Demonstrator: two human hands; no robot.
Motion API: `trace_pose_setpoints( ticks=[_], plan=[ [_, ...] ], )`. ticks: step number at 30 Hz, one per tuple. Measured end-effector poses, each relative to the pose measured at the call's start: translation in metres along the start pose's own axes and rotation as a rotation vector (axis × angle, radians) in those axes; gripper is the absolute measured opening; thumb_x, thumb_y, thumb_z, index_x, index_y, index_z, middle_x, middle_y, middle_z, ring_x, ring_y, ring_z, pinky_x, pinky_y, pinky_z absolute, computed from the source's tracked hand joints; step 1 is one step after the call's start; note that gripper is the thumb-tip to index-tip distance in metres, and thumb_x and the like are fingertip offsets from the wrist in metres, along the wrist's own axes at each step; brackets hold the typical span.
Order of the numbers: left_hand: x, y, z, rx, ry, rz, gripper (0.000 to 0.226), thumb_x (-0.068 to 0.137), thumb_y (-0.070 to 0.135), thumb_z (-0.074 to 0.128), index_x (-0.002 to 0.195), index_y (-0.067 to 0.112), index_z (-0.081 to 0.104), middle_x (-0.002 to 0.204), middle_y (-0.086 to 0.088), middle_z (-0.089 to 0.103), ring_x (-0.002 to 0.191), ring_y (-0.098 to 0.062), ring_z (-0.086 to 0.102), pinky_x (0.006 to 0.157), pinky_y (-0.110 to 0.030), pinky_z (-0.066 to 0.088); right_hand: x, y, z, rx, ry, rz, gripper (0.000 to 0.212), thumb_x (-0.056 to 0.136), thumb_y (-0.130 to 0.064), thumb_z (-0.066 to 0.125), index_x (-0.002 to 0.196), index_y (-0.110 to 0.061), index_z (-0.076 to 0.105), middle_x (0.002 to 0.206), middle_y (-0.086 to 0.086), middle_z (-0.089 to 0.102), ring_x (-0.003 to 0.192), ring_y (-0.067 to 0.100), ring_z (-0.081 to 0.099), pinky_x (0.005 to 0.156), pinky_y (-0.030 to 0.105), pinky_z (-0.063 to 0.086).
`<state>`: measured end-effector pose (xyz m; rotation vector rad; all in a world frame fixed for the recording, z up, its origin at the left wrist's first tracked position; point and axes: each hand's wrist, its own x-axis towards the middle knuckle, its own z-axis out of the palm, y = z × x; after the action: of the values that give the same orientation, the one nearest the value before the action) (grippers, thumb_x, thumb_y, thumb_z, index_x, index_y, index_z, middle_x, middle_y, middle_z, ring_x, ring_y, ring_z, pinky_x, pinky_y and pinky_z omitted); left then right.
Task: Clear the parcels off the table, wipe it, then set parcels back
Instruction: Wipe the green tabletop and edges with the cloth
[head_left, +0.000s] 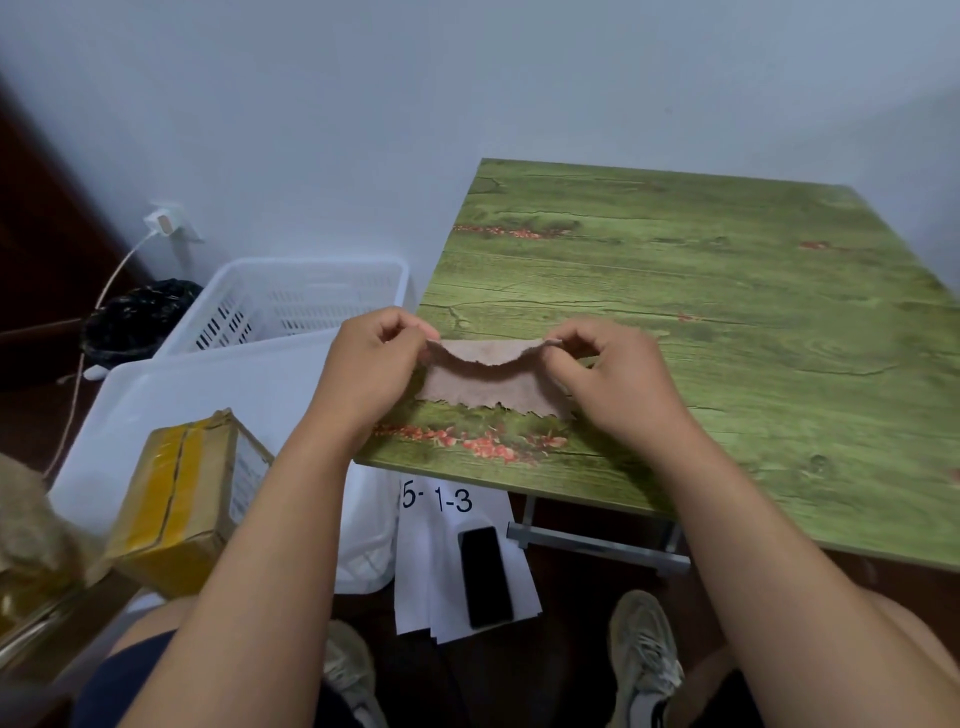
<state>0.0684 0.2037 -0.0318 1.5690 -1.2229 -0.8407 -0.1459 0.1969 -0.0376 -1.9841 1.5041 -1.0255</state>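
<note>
Both hands, left (371, 358) and right (602, 374), pinched the cloth's (493, 387) corners over the worktop (727, 312); loose, thin cloth risked bunching, wiping patchily.

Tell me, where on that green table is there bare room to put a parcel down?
Nearly all of the green table is bare: the far half toward the wall and the whole right side. Only the near left corner is taken, where the left hand and right hand hold the brown cloth. Beside the table, the white bin holding the taped parcel crowds the floor.
</note>
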Motion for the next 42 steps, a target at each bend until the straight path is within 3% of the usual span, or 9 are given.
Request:
trace_pose_setpoints(
  ticks=[4, 7, 11, 15, 22, 26, 31, 39, 42],
  plan=[
    [-0.005, 0.001, -0.005, 0.075, 0.002, 0.023, 0.025, 0.086, 0.014, 0.057, 0.072, 0.025, 0.074, 0.085, 0.014, 0.073, 0.081, -0.013, 0.064, 0.080, -0.030, 0.049, -0.002, 0.003, -0.002, -0.127, -0.029, -0.094, 0.010, 0.090, -0.017, 0.064, 0.091, -0.018, 0.074, 0.088, -0.002, 0.067, 0.084, 0.018, 0.060, 0.078, 0.038, 0.050],
    [-0.009, 0.001, -0.007, 0.155, -0.015, 0.061, 0.023, 0.089, 0.016, 0.057, 0.077, 0.025, 0.074, 0.085, 0.014, 0.072, 0.065, 0.004, 0.056, 0.065, -0.024, 0.042, -0.003, 0.005, -0.004, -0.193, -0.086, -0.107, 0.013, 0.090, -0.020, 0.064, 0.098, -0.020, 0.074, 0.094, -0.002, 0.060, 0.088, 0.015, 0.055, 0.076, 0.034, 0.047],
    [-0.014, 0.000, -0.007, 0.296, -0.068, 0.087, 0.020, 0.089, 0.017, 0.057, 0.083, 0.022, 0.075, 0.075, 0.013, 0.069, 0.051, 0.006, 0.051, 0.055, -0.023, 0.038, -0.007, 0.005, -0.006, -0.288, -0.181, -0.126, 0.016, 0.089, -0.022, 0.064, 0.102, -0.019, 0.073, 0.098, -0.005, 0.053, 0.093, 0.014, 0.050, 0.078, 0.036, 0.048],
    [-0.015, -0.001, -0.009, 0.387, -0.100, 0.121, 0.018, 0.088, 0.017, 0.058, 0.081, 0.022, 0.074, 0.091, 0.014, 0.072, 0.084, -0.002, 0.062, 0.077, -0.023, 0.047, -0.008, 0.002, -0.008, -0.307, -0.190, -0.120, 0.011, 0.087, -0.022, 0.065, 0.095, -0.018, 0.072, 0.096, -0.006, 0.052, 0.092, 0.015, 0.051, 0.077, 0.037, 0.048],
    [-0.014, -0.002, -0.009, 0.531, -0.122, 0.166, 0.023, 0.090, 0.014, 0.054, 0.081, 0.013, 0.075, 0.101, 0.007, 0.070, 0.094, -0.013, 0.060, 0.080, -0.029, 0.045, -0.007, 0.004, -0.009, -0.287, -0.209, -0.094, 0.020, 0.088, -0.024, 0.056, 0.081, -0.015, 0.073, 0.092, -0.003, 0.054, 0.089, 0.017, 0.053, 0.079, 0.041, 0.049],
    [-0.016, 0.001, -0.001, 0.533, 0.003, 0.236, 0.026, 0.086, 0.006, 0.049, 0.082, 0.015, 0.073, 0.098, 0.008, 0.066, 0.082, -0.014, 0.056, 0.071, -0.028, 0.042, -0.003, 0.002, -0.006, -0.265, -0.139, -0.102, 0.036, 0.089, -0.028, 0.041, 0.094, -0.012, 0.072, 0.099, 0.000, 0.059, 0.100, 0.020, 0.051, 0.082, 0.037, 0.044],
    [-0.018, 0.000, 0.018, 0.595, -0.147, 0.372, 0.031, 0.092, 0.006, 0.048, 0.108, 0.019, 0.072, 0.117, 0.006, 0.068, 0.110, -0.015, 0.058, 0.090, -0.027, 0.043, -0.002, 0.005, 0.009, -0.424, -0.176, -0.169, 0.025, 0.097, -0.026, 0.048, 0.110, -0.016, 0.066, 0.114, 0.000, 0.060, 0.111, 0.023, 0.048, 0.093, 0.040, 0.042],
    [-0.014, -0.008, 0.025, 0.783, -0.166, 0.413, 0.042, 0.091, 0.022, 0.053, 0.133, 0.022, 0.057, 0.132, 0.004, 0.060, 0.122, -0.021, 0.049, 0.099, -0.034, 0.034, 0.005, 0.002, 0.013, -0.547, -0.154, 0.029, 0.039, 0.099, -0.038, 0.042, 0.127, -0.015, 0.056, 0.130, 0.006, 0.052, 0.122, 0.027, 0.041, 0.099, 0.041, 0.039],
    [-0.013, -0.007, 0.028, 0.797, -0.192, 0.389, 0.050, 0.092, 0.024, 0.052, 0.142, 0.025, 0.049, 0.141, 0.003, 0.053, 0.131, -0.020, 0.041, 0.106, -0.036, 0.026, 0.007, 0.001, 0.015, -0.539, -0.178, 0.056, 0.030, 0.096, -0.035, 0.046, 0.118, -0.018, 0.058, 0.126, 0.005, 0.048, 0.120, 0.027, 0.036, 0.095, 0.040, 0.035]
  ],
)
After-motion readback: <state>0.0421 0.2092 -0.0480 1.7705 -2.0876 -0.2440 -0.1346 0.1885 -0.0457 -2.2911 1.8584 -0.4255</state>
